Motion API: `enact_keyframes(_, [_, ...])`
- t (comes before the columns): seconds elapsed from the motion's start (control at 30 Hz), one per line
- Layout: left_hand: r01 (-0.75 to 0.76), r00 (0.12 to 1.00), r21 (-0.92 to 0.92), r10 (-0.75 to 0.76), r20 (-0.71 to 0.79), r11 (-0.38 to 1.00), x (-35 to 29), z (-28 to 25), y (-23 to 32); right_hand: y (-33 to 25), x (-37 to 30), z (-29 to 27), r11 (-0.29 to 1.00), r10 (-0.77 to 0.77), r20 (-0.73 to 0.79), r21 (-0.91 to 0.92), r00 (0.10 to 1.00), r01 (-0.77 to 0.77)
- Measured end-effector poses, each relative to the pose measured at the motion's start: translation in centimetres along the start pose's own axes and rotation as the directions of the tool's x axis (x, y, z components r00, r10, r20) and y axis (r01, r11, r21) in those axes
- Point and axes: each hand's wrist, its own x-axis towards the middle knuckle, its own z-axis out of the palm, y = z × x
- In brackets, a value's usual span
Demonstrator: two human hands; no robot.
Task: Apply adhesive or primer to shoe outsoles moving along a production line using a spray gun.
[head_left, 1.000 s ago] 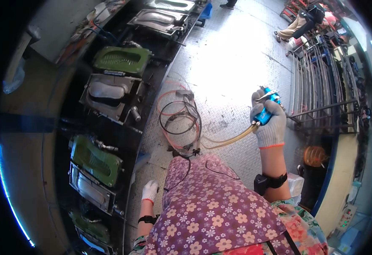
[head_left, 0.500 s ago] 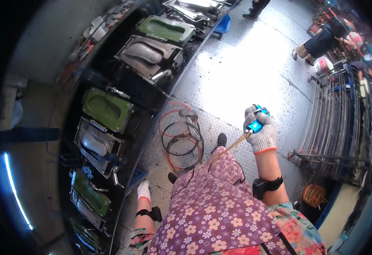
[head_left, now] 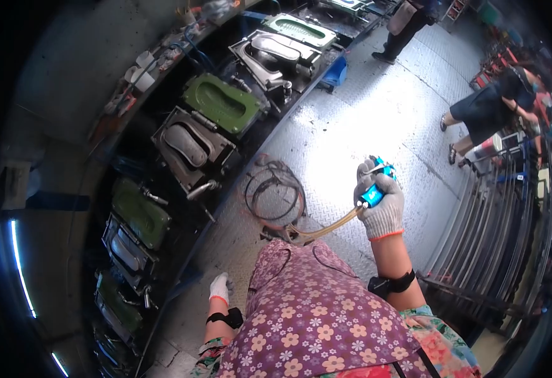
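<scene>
My right hand (head_left: 380,198), in a grey-palmed knit glove with an orange cuff, is closed round a blue spray gun (head_left: 373,194). Two yellowish hoses (head_left: 333,227) run from the gun's lower end down toward the floor by my apron. My left hand (head_left: 221,287), in a white glove, hangs low at my side, fingers loosely extended and nothing visible in them. Nearest to it on the left is the bench with hinged shoe-sole moulds: a green mould half (head_left: 224,104) and a metal mould half (head_left: 191,146) lie opened out among several others.
A coil of hoses (head_left: 275,192) lies on the steel floor ahead. At right stands a metal rack (head_left: 477,246) of long bars. One person (head_left: 496,104) bends beyond it; another person (head_left: 405,28) stands at the far end. A blue scoop-like container (head_left: 335,73) sits by the bench edge.
I have moved forward along the bench, with the moulds and rack shifting back in view. The spray gun stays in my right hand; my left hand still hangs at my side.
</scene>
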Motion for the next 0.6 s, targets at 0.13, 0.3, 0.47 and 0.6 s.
enact_keyframes(0.13, [0.086, 0.994, 0.003, -0.085, -0.064, 0.996, 2.8, 3.3, 1.4, -2.5, 5.2, -0.3, 1.0, -0.011, -0.099, 0.0, 0.995, 0.011])
enact_keyframes(0.3, [0.139, 0.975, 0.153, -0.163, 0.152, 0.978, 3.7, 10.9, 8.2, -5.4, 12.5, -0.6, 0.992, -0.076, -0.106, -0.11, 0.991, 0.064])
enact_keyframes(0.47, [-0.428, 0.819, 0.273, 0.242, 0.52, 0.862, 0.5, 17.9, 23.7, -11.7, 19.2, -0.7, 0.946, -0.213, -0.131, -0.275, 0.968, 0.171])
enact_keyframes(0.6, [-0.639, 0.744, 0.34, 0.442, 0.5, 0.691, -2.0, 20.6, 35.7, -11.8, 23.1, 3.1, 0.957, -0.243, -0.265, -0.221, 0.933, 0.187])
